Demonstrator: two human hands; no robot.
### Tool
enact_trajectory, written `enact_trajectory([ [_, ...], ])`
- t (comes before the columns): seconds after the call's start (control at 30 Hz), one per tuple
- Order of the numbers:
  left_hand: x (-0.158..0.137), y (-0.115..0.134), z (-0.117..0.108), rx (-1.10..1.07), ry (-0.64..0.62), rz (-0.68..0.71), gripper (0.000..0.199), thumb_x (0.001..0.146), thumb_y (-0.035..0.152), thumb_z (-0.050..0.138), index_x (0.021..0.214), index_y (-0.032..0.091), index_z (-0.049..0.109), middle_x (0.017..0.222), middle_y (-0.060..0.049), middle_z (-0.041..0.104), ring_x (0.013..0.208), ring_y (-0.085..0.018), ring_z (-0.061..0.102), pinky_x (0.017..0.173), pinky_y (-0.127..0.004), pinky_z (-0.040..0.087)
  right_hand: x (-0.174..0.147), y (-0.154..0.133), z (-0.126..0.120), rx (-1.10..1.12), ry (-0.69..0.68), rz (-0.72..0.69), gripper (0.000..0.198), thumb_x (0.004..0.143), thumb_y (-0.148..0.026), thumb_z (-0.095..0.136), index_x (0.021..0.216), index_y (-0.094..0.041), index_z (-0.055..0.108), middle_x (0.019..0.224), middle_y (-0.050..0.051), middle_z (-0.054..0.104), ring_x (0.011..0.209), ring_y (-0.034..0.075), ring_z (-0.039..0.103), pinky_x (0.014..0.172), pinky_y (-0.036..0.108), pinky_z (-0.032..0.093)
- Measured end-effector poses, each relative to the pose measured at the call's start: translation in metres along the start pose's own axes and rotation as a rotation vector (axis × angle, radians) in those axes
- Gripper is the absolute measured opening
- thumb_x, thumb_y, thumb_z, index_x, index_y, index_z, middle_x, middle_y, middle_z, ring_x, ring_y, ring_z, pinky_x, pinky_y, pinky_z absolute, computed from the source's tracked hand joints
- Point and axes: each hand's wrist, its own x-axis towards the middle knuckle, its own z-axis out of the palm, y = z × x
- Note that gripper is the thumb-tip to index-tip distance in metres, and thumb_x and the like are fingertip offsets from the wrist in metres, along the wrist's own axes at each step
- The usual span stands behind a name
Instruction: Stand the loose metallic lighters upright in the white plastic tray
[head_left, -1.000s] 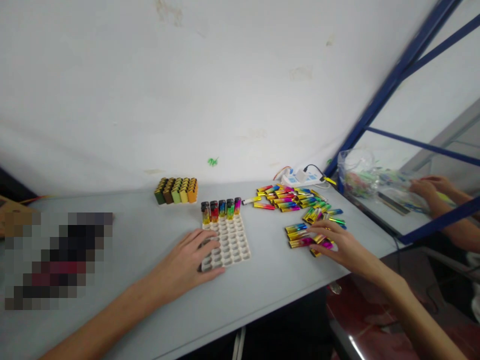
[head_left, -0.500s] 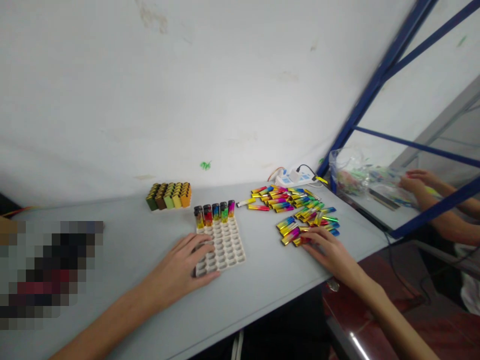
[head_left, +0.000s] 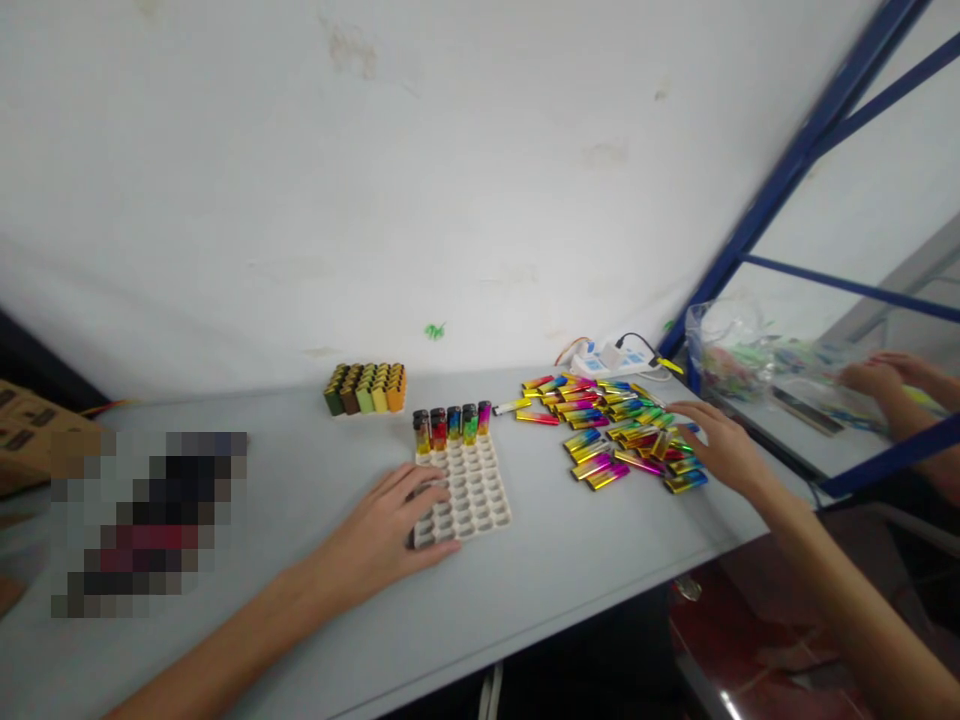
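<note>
A pale tray with rows of holes lies on the table. Lighters with black tops and colourful see-through bodies stand upright along its far end. My left hand holds the tray's near left corner, thumb along the front edge and fingers over the holes. To the right lies a loose pile of shiny rainbow-coloured lighter sleeves, in yellow, pink, blue and green. At the right side of this pile is my right hand, fingers stretched and apart over the sleeves. I see nothing held in it; its fingertips partly hide the sleeves beneath.
A block of upright green, brown and orange lighters stands near the wall. Behind the pile lies a white power strip. A blue metal frame rises at the right, with another person's hands beyond it. A cardboard box sits far left.
My right hand has moved from the pile's near edge to its right side, and the sleeves there have shifted. My left hand stays on the tray. The view has turned slightly left.
</note>
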Motion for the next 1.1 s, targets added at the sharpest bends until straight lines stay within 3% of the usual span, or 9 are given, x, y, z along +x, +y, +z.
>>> enact_trajectory([
  [0.1,0.001,-0.001,-0.001,-0.054,0.036,0.011,0.033,0.086,0.039,0.083,0.111,0.022,0.071,0.129,-0.011,0.070,0.121,-0.029,0.066,0.106,-0.044,0.057,0.009,0.024,0.010,0.007,-0.109,-0.008,0.037,0.095,-0.030,0.048,0.121,-0.020,0.074,0.128,0.016,0.075,0.119,0.031,0.072,0.107,0.046,0.055],
  [0.2,0.002,-0.003,0.000,-0.092,0.079,0.038,0.030,0.086,0.038,0.083,0.108,0.022,0.070,0.126,-0.010,0.071,0.117,-0.027,0.067,0.102,-0.040,0.058,0.010,0.028,0.022,0.034,-0.173,0.006,0.038,0.094,-0.031,0.048,0.118,-0.018,0.075,0.124,0.016,0.077,0.115,0.032,0.073,0.106,0.050,0.056],
  [0.4,0.002,-0.007,0.002,-0.095,0.117,0.073,0.028,0.089,0.040,0.078,0.109,0.022,0.070,0.123,-0.009,0.070,0.114,-0.027,0.068,0.101,-0.039,0.058,-0.001,0.018,0.015,0.069,-0.062,0.063,0.037,0.096,-0.041,0.051,0.114,-0.018,0.075,0.121,0.016,0.076,0.113,0.034,0.073,0.103,0.053,0.057],
  [0.47,0.002,-0.007,0.001,-0.093,0.111,0.074,0.029,0.089,0.040,0.078,0.110,0.022,0.070,0.123,-0.010,0.070,0.114,-0.027,0.068,0.101,-0.039,0.058,-0.005,0.009,0.006,0.086,-0.053,0.060,0.036,0.098,-0.044,0.054,0.113,-0.019,0.076,0.119,0.016,0.077,0.111,0.034,0.073,0.101,0.052,0.057],
  [0.6,0.002,-0.007,0.001,-0.095,0.096,0.065,0.029,0.089,0.041,0.079,0.109,0.021,0.070,0.122,-0.010,0.070,0.113,-0.027,0.068,0.101,-0.039,0.058,-0.006,-0.023,-0.006,0.183,-0.168,-0.051,0.031,0.100,-0.045,0.058,0.111,-0.023,0.077,0.117,0.013,0.076,0.107,0.031,0.074,0.097,0.047,0.059],
  [0.8,0.003,-0.006,-0.001,-0.080,0.063,0.046,0.030,0.088,0.041,0.079,0.109,0.022,0.070,0.122,-0.011,0.070,0.114,-0.028,0.068,0.102,-0.042,0.058,0.029,-0.073,0.018,0.258,-0.255,-0.264,0.027,0.101,-0.031,0.057,0.117,-0.023,0.078,0.121,0.014,0.073,0.113,0.030,0.070,0.102,0.049,0.058],
  [0.9,0.002,-0.005,-0.001,-0.075,0.067,0.048,0.031,0.087,0.040,0.081,0.109,0.021,0.070,0.123,-0.011,0.071,0.115,-0.029,0.068,0.101,-0.043,0.059,0.055,-0.084,0.032,0.202,-0.403,-0.332,0.025,0.096,-0.025,0.063,0.114,-0.022,0.080,0.120,0.014,0.070,0.115,0.031,0.066,0.107,0.050,0.054],
  [1.0,0.001,-0.005,0.000,-0.078,0.075,0.055,0.032,0.085,0.037,0.083,0.109,0.021,0.070,0.125,-0.012,0.070,0.117,-0.029,0.067,0.103,-0.044,0.058,0.076,-0.090,0.035,0.167,-0.543,-0.363,0.022,0.092,-0.026,0.069,0.110,-0.021,0.080,0.118,0.013,0.067,0.115,0.030,0.064,0.107,0.048,0.052],
  [1.1,0.000,-0.004,0.000,-0.075,0.068,0.036,0.031,0.085,0.036,0.084,0.109,0.022,0.071,0.128,-0.011,0.070,0.119,-0.029,0.066,0.105,-0.044,0.057,0.086,-0.095,0.030,0.229,-0.596,-0.384,0.018,0.093,-0.035,0.070,0.103,-0.022,0.079,0.118,0.013,0.067,0.116,0.031,0.062,0.105,0.048,0.051],
])
